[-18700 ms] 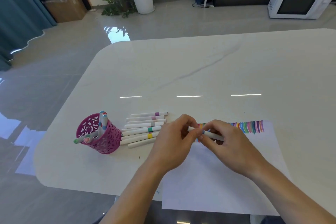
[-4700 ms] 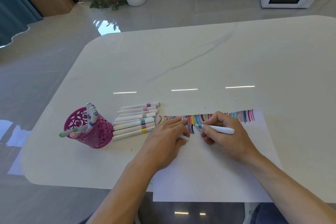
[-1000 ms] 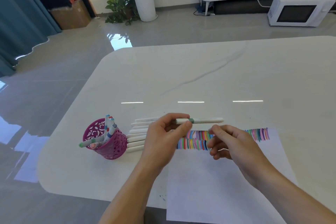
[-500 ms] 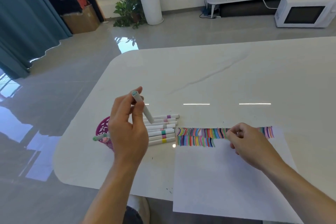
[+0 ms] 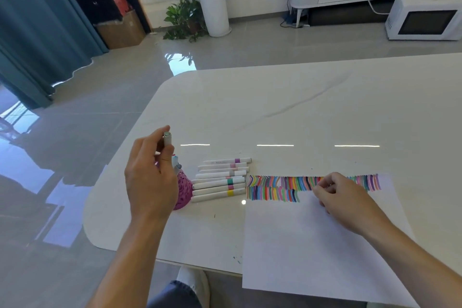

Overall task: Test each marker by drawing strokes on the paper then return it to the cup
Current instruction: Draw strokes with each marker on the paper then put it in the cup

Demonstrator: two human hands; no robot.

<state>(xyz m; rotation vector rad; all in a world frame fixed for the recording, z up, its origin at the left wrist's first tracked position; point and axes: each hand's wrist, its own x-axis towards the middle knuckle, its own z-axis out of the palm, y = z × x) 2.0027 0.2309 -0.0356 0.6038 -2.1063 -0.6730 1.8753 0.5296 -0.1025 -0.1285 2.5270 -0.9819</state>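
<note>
The left hand (image 5: 150, 177) pinches a marker (image 5: 167, 139) upright between thumb and fingers just above the purple cup (image 5: 184, 191), which stands on the counter (image 5: 275, 107) beside a row of markers (image 5: 220, 180), while the right hand (image 5: 347, 199) rests loosely curled, holding nothing, on the paper (image 5: 312, 245) at the coloured strokes (image 5: 275, 187).
</note>
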